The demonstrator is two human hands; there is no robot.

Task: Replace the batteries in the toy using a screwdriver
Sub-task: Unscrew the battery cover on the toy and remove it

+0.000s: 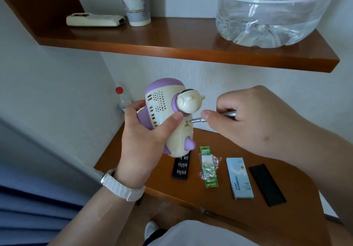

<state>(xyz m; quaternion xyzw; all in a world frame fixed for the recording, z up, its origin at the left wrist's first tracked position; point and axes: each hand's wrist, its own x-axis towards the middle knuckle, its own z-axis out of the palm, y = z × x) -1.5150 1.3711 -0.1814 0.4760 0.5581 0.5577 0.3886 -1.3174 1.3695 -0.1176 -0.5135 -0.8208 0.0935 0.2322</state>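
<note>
A cream and purple toy (164, 104) is held up in the air above the low wooden table (219, 198). My left hand (150, 131) grips its body from the left, thumb across the front. My right hand (254, 119) pinches a silver screwdriver (198, 120) whose tip sits in a screw hole on the toy's side. On the table lie a green pack of batteries (209, 169) in torn plastic wrap and a black tray of screwdriver bits (181, 166), partly hidden by the toy.
A light blue box sleeve (239, 178) and a black lid (267, 184) lie right of the batteries. A wooden shelf (191, 43) overhead carries a remote control (95, 19), a paper cup (135, 1) and a large water bottle (271, 10). A small red-capped bottle (122, 98) stands in the corner.
</note>
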